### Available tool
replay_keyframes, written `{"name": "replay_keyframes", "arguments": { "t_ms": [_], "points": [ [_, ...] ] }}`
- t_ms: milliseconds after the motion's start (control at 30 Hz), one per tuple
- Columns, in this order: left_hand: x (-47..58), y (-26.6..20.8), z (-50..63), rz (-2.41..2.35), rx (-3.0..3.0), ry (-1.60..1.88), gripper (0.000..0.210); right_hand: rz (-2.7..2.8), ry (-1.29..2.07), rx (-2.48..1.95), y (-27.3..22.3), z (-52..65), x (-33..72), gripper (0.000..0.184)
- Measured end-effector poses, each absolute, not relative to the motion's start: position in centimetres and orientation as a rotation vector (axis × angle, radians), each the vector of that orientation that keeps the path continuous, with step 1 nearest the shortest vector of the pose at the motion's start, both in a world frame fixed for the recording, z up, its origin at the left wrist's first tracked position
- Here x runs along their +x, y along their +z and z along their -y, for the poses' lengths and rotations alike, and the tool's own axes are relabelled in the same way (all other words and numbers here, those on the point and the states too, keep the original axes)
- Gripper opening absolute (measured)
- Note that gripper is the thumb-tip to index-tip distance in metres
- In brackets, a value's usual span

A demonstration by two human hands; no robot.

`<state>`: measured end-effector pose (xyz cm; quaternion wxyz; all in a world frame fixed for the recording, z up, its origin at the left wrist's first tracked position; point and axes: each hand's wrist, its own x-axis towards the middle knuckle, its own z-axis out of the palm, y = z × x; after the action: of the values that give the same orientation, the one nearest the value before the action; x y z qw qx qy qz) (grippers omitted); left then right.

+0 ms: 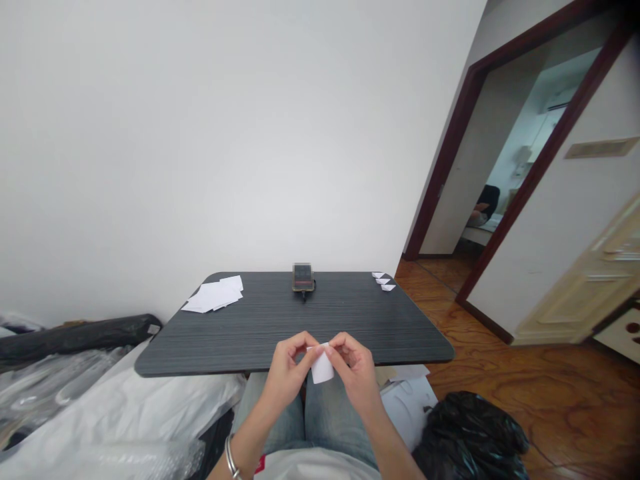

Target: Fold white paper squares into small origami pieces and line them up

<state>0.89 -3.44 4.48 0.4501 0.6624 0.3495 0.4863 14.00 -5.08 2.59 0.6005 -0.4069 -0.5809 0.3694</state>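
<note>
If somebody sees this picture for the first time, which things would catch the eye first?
Probably the left hand and right hand, holding a small white paper between them at the near edge of the dark table. Next, likely the white sheets at its far left and three small white pieces at its far right.

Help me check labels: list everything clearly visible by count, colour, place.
Held paper: 1, white, between hands
Paper sheets: several, white, table left
Folded papers: 3, white, table right
Device: 1, dark, table back
Table: 1, dark, centre
Back wall: 1, white, rear
Roll: 1, black, left
Plastic wrapping: uncounted, clear, left
Bag: 1, black, lower right
Floor: 1, brown, right
Door frame: 1, maroon, right
Jeans: 1, blue, below
Bracelet: 1, silver, left wrist
Left hand: 1, bare, holding paper
Right hand: 1, bare, holding paper
</note>
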Motion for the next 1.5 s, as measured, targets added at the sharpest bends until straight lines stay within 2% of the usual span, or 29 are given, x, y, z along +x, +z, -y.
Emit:
{"name": "replay_keyframes", "arguments": {
  "t_ms": [233,500,1033,1200,1500],
  "points": [
    [0.7,5.0,3.9,-1.006,1.793,1.308,0.024,1.336,0.834,-0.879,3.1,5.4,13.8,0.015],
    [1.0,4.6,3.9,-0.973,1.668,1.398,0.023,1.322,0.861,-0.902,4.0,5.9,13.7,0.013],
    [-0.5,5.8,2.6,-0.965,1.380,1.570,0.023,1.371,0.849,-1.006,2.0,5.6,14.5,0.015],
    [0.2,5.5,2.8,-0.893,1.415,1.427,0.024,1.332,0.923,-0.934,1.9,5.3,13.9,0.017],
    [0.7,4.2,2.5,-0.839,1.546,1.240,0.023,1.331,0.824,-1.010,2.0,5.5,13.9,0.024]
  ]
}}
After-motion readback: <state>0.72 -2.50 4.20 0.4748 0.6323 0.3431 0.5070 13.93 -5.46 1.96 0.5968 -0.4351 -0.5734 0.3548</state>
